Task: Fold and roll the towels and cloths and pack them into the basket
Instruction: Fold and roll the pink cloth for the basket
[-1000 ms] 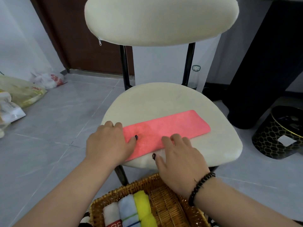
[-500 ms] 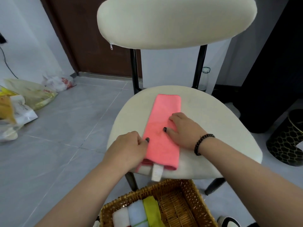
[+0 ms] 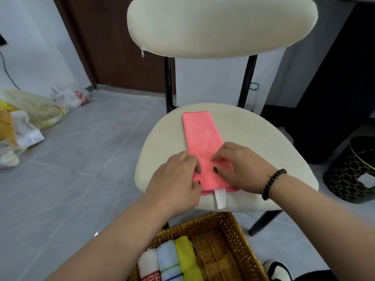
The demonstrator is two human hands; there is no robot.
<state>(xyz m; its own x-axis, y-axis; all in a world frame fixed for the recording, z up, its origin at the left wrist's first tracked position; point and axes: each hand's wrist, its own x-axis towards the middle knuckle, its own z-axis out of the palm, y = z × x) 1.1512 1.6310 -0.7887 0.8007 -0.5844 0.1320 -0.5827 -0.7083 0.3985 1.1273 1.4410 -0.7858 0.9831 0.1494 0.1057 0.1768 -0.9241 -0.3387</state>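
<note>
Both hands, left (image 3: 178, 175) and right (image 3: 241, 165), pinch the near end of the folded pink cloth (image 3: 199, 134) stretching away from me on the chair seat (image 3: 263, 142). Below my wrists, the basket (image 3: 239, 238) holds three rolled towels (image 3: 170, 260); this roll hasn't started.
</note>
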